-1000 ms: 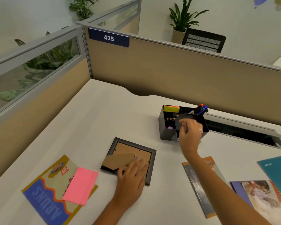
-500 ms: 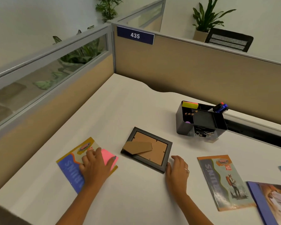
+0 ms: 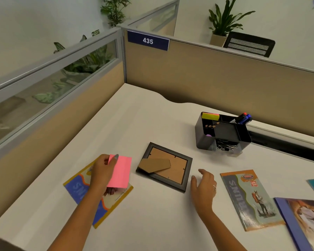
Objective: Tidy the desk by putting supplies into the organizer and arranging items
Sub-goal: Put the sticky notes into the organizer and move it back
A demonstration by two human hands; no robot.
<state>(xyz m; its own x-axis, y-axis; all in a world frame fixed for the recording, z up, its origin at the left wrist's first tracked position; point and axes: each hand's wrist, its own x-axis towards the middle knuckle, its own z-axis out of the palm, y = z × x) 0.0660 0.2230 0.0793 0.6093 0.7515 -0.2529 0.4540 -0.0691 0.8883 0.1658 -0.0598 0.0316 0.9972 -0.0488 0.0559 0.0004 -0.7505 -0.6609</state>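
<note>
My left hand (image 3: 103,173) is pinching the pink sticky pad (image 3: 120,171) for the organizer (image 3: 205,140); my right hand (image 3: 204,187) is hovering open, empty.

Left hand (image 3: 102,172) raised just off the surface, forearm reaching in from the lower edge, wrist bent slightly, thumb on the near face and fingers (image 3: 115,157) curled over the top edge of a pink pad (image 3: 121,172), pinching it near its left corner so most of it hangs to the right of the grip. Right hand (image 3: 204,185) empty, palm down and turned inward, fingers loosely spread and slightly curled, a ring on one finger, forearm stretched in from the lower right.
</note>
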